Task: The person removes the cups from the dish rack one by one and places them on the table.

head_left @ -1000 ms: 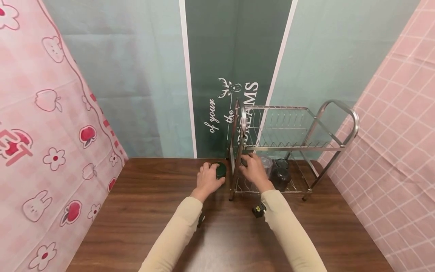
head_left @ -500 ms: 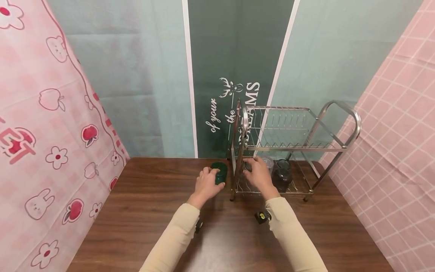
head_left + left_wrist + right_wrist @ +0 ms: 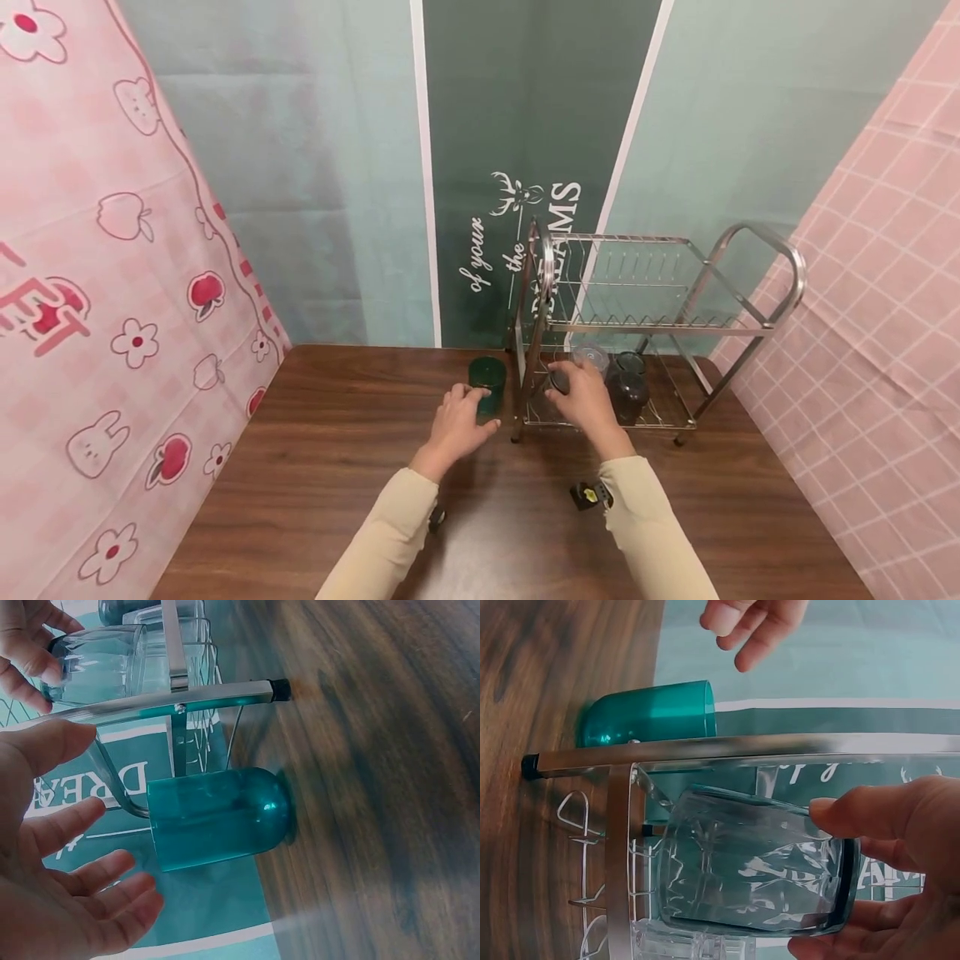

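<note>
A green translucent cup (image 3: pixel 487 380) stands upright on the table, just left of the metal dish rack (image 3: pixel 652 328). My left hand (image 3: pixel 455 423) is beside it with fingers spread; in the left wrist view a gap shows between the fingertips and the green cup (image 3: pixel 221 817). At the rack's lower level, my right hand (image 3: pixel 587 403) pinches a clear, dark-tinted drinking glass (image 3: pixel 754 862) by its thick base between thumb and fingers. That glass is mouth down and slightly tilted, behind the rack's left post in the left wrist view.
Farther right on the lower shelf stand a clear cup (image 3: pixel 591 358) and dark glasses (image 3: pixel 628 392). The rack's upper shelf has wire dividers. A patterned pink cloth (image 3: pixel 135 333) hangs at left, and a pink checked one (image 3: pixel 885 333) at right.
My left hand has come off the green cup and drawn back toward me, leaving the cup standing. The right hand has shifted slightly back and right, with the drinking glass at its fingers.
</note>
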Motion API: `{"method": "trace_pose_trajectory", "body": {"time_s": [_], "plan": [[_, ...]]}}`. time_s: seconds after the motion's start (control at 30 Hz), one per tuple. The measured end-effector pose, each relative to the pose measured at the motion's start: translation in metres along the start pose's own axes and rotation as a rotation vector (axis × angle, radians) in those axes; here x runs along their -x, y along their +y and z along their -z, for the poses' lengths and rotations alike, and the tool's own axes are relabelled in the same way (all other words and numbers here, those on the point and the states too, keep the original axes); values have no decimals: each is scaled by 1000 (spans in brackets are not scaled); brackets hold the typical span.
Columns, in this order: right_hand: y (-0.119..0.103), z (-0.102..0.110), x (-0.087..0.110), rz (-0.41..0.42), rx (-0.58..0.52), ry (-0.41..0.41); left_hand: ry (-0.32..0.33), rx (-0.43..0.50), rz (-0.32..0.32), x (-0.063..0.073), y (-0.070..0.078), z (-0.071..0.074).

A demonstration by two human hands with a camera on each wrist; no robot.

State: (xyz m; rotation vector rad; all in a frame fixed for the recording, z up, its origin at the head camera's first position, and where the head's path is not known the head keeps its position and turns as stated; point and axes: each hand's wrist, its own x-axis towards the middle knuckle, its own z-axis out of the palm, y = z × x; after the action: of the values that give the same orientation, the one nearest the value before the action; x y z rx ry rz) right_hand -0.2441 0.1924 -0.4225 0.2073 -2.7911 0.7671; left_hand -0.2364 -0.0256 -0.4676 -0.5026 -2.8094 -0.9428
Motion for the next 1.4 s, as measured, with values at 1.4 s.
{"method": "trace_pose_trajectory", "body": {"time_s": [1.4], "plan": [[-4, -9, 52, 8, -234, 26, 55, 550, 4, 35, -2, -28]]}}
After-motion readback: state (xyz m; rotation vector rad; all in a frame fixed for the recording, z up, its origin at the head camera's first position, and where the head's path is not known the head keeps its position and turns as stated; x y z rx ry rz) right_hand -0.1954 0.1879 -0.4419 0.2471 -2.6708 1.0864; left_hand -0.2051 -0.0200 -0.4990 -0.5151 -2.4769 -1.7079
